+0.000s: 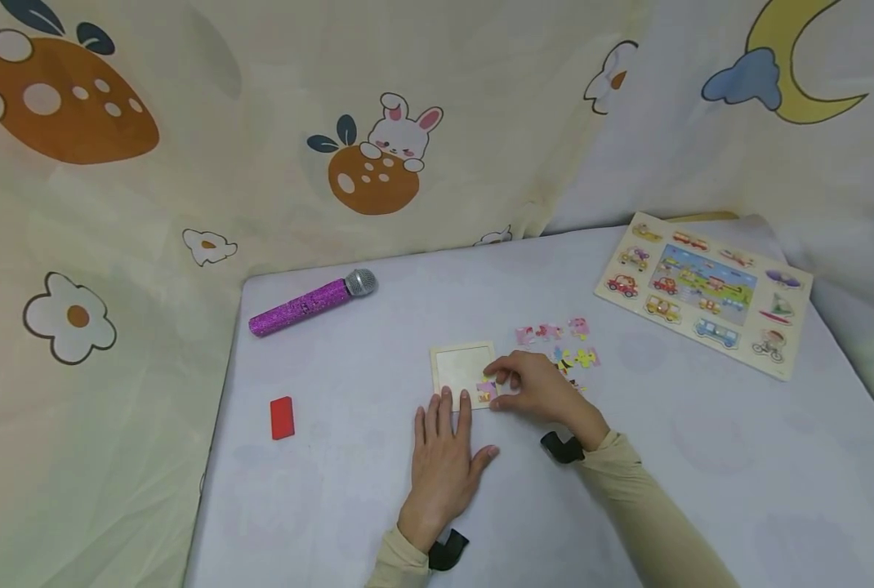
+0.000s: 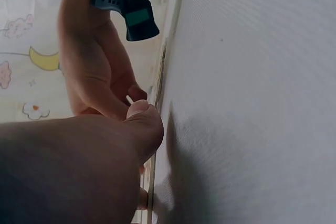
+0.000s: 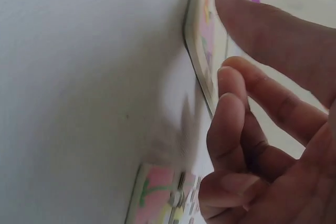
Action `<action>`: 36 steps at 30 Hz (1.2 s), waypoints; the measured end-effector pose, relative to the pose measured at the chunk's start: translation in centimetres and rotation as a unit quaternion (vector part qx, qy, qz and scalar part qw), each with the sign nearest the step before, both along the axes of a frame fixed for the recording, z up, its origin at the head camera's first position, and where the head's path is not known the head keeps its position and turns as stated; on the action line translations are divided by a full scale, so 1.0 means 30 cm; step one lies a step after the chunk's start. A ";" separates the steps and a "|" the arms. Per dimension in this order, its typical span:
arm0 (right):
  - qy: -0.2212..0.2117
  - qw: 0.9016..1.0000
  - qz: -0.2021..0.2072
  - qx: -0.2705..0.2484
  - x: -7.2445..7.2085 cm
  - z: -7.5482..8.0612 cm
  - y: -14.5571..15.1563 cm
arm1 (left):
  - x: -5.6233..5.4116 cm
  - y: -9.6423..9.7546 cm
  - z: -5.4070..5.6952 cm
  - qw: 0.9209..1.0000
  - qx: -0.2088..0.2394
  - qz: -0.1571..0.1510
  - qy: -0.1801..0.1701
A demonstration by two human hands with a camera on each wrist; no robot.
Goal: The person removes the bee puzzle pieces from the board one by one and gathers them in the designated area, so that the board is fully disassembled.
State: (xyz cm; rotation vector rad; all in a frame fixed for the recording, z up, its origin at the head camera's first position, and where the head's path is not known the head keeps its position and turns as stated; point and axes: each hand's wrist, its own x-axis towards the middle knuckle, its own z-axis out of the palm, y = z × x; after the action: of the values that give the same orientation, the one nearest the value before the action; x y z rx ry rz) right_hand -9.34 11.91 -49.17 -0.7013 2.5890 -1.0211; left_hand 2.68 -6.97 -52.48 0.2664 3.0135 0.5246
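Note:
A small puzzle frame with a raised pale border lies in the middle of the table. One pink-and-yellow puzzle piece sits in its lower right corner. My left hand lies palm down, its straight fingers reaching over the frame's near edge and the thumb out to the side. At the right edge of the frame, my right hand bends its fingers, with the index fingertip at a bit of yellow on the board. The right thumb is apart from the index finger; I cannot tell whether those fingers grip a piece.
Several loose pieces lie just beyond the right hand. A wooden vehicle puzzle board stands at the back right. At the left are a purple glittery microphone and a red block. A printed curtain borders the table.

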 end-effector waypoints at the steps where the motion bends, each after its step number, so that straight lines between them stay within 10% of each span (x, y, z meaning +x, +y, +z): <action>1: -0.002 1.000 0.000 0.008 0.001 0.000 -0.007 | 0.000 0.000 -0.001 1.000 -0.002 0.000 0.001; 36: -0.014 1.000 -0.016 0.006 0.009 0.002 -0.033 | 0.003 0.002 0.002 1.000 -0.013 0.002 0.007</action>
State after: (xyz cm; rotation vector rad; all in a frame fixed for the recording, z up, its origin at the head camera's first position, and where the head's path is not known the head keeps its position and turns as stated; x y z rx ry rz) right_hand -9.08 10.93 -49.12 -0.6395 2.5876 -1.0181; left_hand 2.77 -6.91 -52.40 0.2626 3.0321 0.4848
